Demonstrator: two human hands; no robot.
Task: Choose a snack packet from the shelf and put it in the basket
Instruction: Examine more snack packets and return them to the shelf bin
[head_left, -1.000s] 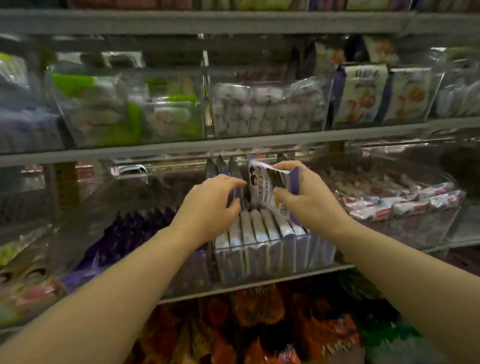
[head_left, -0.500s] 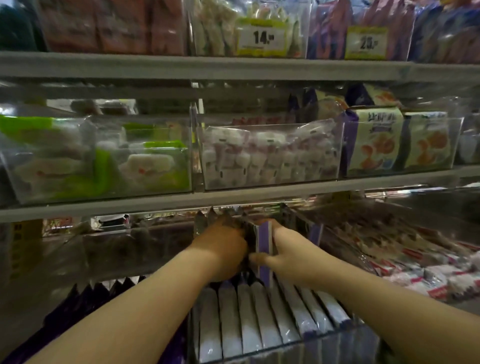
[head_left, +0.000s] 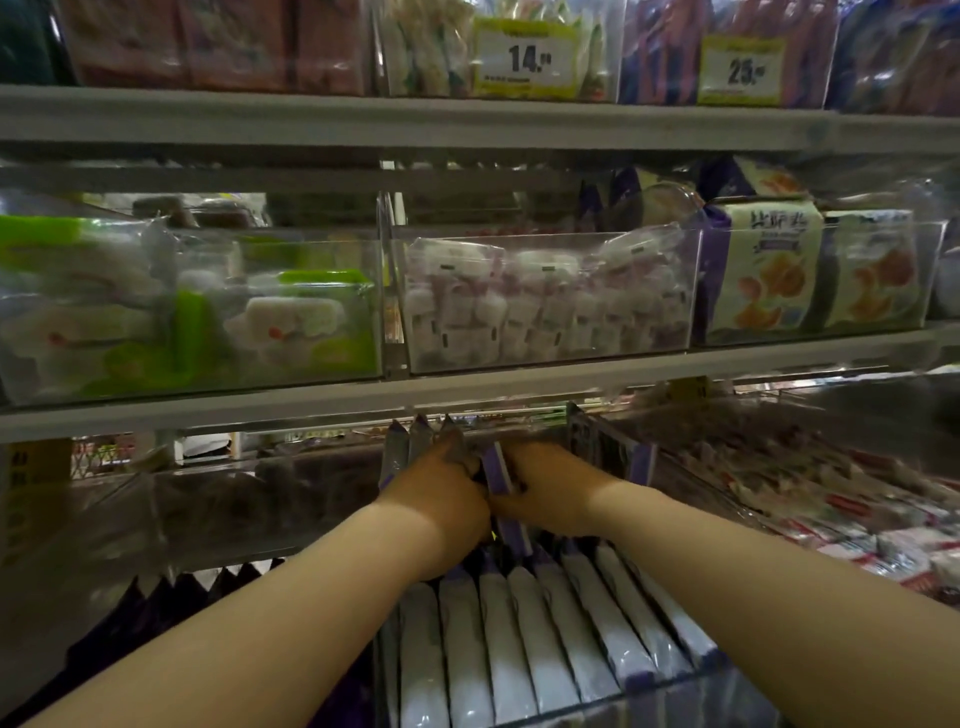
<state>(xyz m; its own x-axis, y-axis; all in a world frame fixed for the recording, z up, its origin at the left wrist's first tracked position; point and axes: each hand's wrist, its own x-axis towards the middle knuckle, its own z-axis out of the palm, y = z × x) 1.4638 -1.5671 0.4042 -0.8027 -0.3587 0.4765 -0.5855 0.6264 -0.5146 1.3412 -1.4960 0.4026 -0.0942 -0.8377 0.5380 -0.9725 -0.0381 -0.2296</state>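
Note:
Both my hands reach deep into a clear bin of white and purple snack packets (head_left: 524, 639) that stand in a row on the lower shelf. My right hand (head_left: 550, 488) grips one purple-edged packet (head_left: 500, 480), held upright among the back of the row. My left hand (head_left: 441, 488) presses against the packets just left of it, fingers curled into the row; what they hold is hidden. No basket is in view.
Above runs a grey shelf rail (head_left: 467, 389) with clear bins of green-packed snacks (head_left: 208, 312), pink and white sweets (head_left: 545, 306) and biscuit packs (head_left: 769, 275). Red and white packets (head_left: 857, 525) lie to the right, dark purple packs (head_left: 171, 597) to the left. Price tags (head_left: 524, 60) hang higher up.
The view has tilted upward and moved closer. My right hand carried the packet from in front of the row down into the back of the bin, and my left hand pushed in beside it.

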